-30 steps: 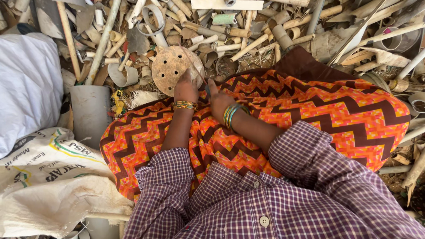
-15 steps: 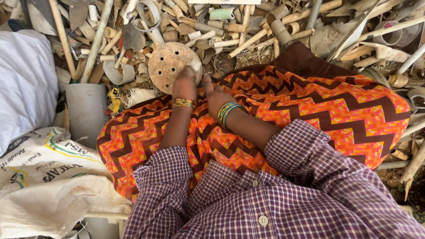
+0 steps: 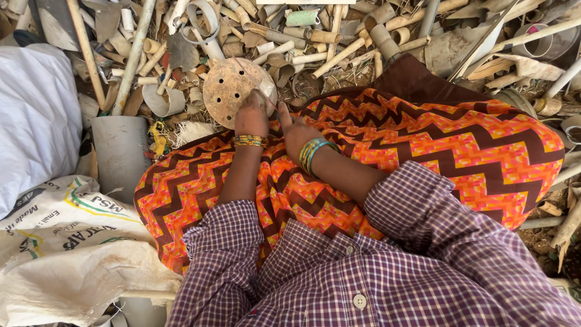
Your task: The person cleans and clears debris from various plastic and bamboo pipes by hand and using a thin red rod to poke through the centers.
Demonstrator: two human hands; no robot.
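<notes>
Touching left-hand fingers [image 3: 257, 100]: perforated round disc [image 3: 233, 85]

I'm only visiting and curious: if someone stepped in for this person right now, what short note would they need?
Left hand: gripping the near edge of the round perforated disc, at the knees.
Right hand: beside it on the orange zigzag cloth, fingers toward the disc edge; whether it holds anything cannot be told.
Disc sits tilted against the scrap pipe pile.
Done: disc in hand. Left: whatever handling of it follows; nothing set aside visibly.
</notes>
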